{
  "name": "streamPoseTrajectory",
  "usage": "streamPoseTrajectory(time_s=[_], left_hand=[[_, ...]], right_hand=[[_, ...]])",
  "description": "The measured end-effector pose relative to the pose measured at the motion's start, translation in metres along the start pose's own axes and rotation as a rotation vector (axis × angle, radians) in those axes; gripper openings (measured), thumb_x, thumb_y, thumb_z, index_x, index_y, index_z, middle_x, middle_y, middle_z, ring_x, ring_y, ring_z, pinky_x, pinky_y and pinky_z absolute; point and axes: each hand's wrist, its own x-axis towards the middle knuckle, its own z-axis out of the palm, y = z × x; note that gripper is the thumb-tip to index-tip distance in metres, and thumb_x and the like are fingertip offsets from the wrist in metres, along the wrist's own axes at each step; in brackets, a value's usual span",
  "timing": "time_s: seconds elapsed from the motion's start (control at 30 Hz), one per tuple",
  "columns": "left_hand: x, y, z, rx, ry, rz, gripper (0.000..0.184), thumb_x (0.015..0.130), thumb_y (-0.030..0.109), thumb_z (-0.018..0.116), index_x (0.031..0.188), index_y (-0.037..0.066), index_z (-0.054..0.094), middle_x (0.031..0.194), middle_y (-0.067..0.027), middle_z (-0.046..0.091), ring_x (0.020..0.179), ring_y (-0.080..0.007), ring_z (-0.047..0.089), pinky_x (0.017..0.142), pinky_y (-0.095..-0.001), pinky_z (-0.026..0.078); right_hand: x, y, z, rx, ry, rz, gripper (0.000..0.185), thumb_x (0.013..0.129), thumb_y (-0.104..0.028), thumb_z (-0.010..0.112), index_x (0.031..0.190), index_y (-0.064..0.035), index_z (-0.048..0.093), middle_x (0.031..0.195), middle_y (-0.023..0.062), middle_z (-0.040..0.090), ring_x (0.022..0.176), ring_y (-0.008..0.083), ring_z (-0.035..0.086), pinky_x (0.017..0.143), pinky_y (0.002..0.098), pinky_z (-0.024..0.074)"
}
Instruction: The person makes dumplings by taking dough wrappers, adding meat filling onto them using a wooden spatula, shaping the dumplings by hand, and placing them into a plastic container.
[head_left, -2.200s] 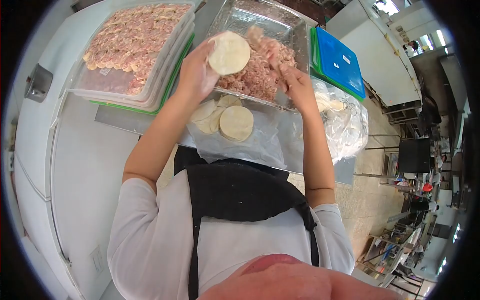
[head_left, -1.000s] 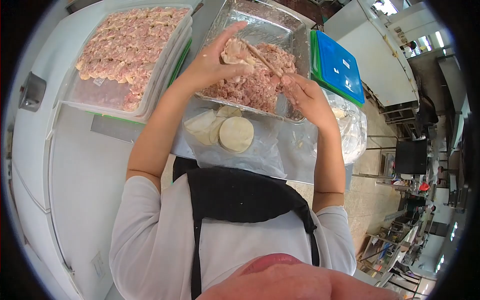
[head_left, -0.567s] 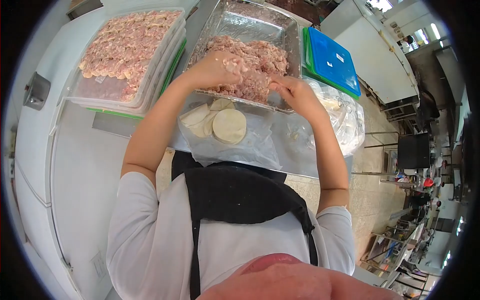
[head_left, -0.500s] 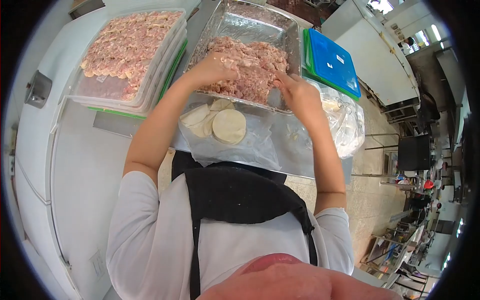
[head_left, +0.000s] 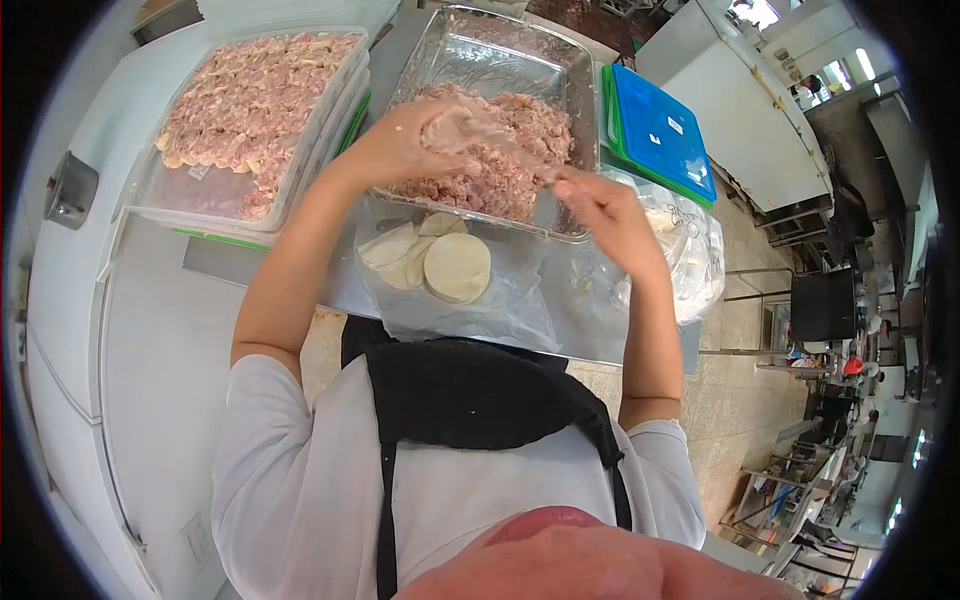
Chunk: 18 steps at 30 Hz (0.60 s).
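Over the metal tray of minced meat [head_left: 490,190], my left hand [head_left: 405,145] is curled around a pale, meat-smeared piece that looks like a dumpling wrapper [head_left: 455,130]; the fingers partly hide it. My right hand [head_left: 608,208] is closed in a pinch at the tray's near right side. From it a thin, meat-coated spatula [head_left: 535,168] points left toward the other hand. Its outline blends into the meat behind. Nearer my body, a stack of round dumpling wrappers [head_left: 458,267] lies on a plastic sheet [head_left: 480,315], with several loose wrappers [head_left: 395,253] beside it.
Stacked clear containers [head_left: 290,190] at left hold rows of meat-filled dumplings [head_left: 255,100]. Blue and green lids [head_left: 665,130] lie right of the tray, above a plastic bag [head_left: 685,250] with pale contents. A metal pot [head_left: 75,190] stands at far left.
My left hand has lifted and turned so its palm side shows more. My right hand has drawn slightly right and toward me, and the spatula is more visible.
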Motion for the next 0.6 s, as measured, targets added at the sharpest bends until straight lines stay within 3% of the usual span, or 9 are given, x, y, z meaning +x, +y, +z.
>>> streamPoseTrajectory(time_s=[0.07,0.1,0.2,0.27,0.3,0.4,0.47,0.57,0.6], left_hand=[[0.007,-0.001,-0.004,0.070,-0.319,-0.118,0.059,0.072,0.026,0.079,0.120,0.000,0.057,0.121,-0.0175,0.060,0.112,-0.0298,0.058,0.098,-0.0364,0.042],[0.004,-0.008,-0.001,0.064,-0.322,-0.119,0.059,0.072,0.026,0.079,0.120,0.000,0.057,0.121,-0.0175,0.060,0.112,-0.0298,0.058,0.098,-0.0364,0.042],[-0.006,-0.039,0.014,0.281,-0.055,0.025,0.055,0.071,0.025,0.080,0.116,0.000,0.060,0.110,-0.0148,0.064,0.106,-0.0258,0.060,0.095,-0.0352,0.044],[-0.004,-0.054,0.018,0.164,-0.029,-0.316,0.067,0.069,0.036,0.080,0.121,-0.001,0.058,0.113,-0.0186,0.063,0.112,-0.0281,0.058,0.096,-0.0359,0.045],[-0.005,-0.066,0.022,0.165,-0.022,-0.317,0.067,0.069,0.036,0.080,0.121,-0.001,0.058,0.113,-0.0186,0.063,0.112,-0.0281,0.058,0.096,-0.0359,0.045],[-0.005,-0.081,0.024,-0.004,0.070,-0.520,0.071,0.069,0.040,0.080,0.120,-0.004,0.058,0.120,-0.0214,0.060,0.115,-0.0285,0.057,0.098,-0.0359,0.044],[0.002,-0.064,0.016,-0.066,-0.250,-0.562,0.074,0.069,0.043,0.080,0.123,-0.002,0.057,0.128,-0.0223,0.055,0.118,-0.0288,0.054,0.100,-0.0356,0.043],[-0.021,-0.062,0.021,0.147,0.122,-0.174,0.066,0.071,0.032,0.081,0.124,0.004,0.054,0.116,-0.0106,0.062,0.103,-0.0230,0.058,0.093,-0.0338,0.044],[-0.021,-0.061,0.020,0.144,0.121,-0.177,0.066,0.071,0.032,0.081,0.124,0.004,0.054,0.116,-0.0106,0.062,0.103,-0.0230,0.058,0.093,-0.0338,0.044]], right_hand=[[0.008,-0.002,0.020,-0.037,-0.059,-0.023,0.034,0.093,-0.026,0.060,0.114,0.0010,0.064,0.113,0.0195,0.065,0.100,0.0290,0.065,0.084,0.0330,0.0496],[0.011,-0.001,0.027,-0.072,-0.118,-0.046,0.032,0.092,-0.024,0.061,0.114,0.0001,0.064,0.113,0.0192,0.065,0.101,0.0284,0.065,0.084,0.0324,0.0495],[0.033,0.010,0.012,-0.285,-0.109,-0.164,0.031,0.091,-0.023,0.062,0.116,-0.0057,0.065,0.106,0.0173,0.067,0.093,0.0303,0.066,0.079,0.0350,0.0510],[0.024,-0.009,0.019,-0.510,-0.029,-0.098,0.030,0.091,-0.022,0.062,0.118,-0.0089,0.064,0.101,0.0159,0.067,0.088,0.0320,0.065,0.076,0.0383,0.0514],[0.023,-0.021,0.025,-0.732,0.056,-0.031,0.031,0.090,-0.021,0.062,0.119,-0.0121,0.063,0.096,0.0144,0.068,0.083,0.0337,0.065,0.073,0.0416,0.0517],[0.021,0.006,0.057,-0.643,0.131,-0.152,0.029,0.091,-0.025,0.057,0.117,-0.0159,0.062,0.092,0.0126,0.066,0.078,0.0340,0.064,0.068,0.0482,0.0502],[0.021,0.061,0.050,-0.760,0.044,-0.043,0.030,0.091,-0.026,0.056,0.119,-0.0159,0.061,0.090,0.0133,0.066,0.078,0.0342,0.064,0.067,0.0474,0.0504],[0.025,0.058,0.021,-0.851,-0.114,0.153,0.036,0.092,-0.035,0.054,0.119,-0.0144,0.063,0.085,0.0175,0.066,0.082,0.0356,0.064,0.069,0.0457,0.0498],[0.020,0.050,0.012,-0.805,-0.089,0.169,0.035,0.092,-0.035,0.055,0.118,-0.0134,0.065,0.088,0.0185,0.067,0.084,0.0352,0.065,0.072,0.0432,0.0505]])
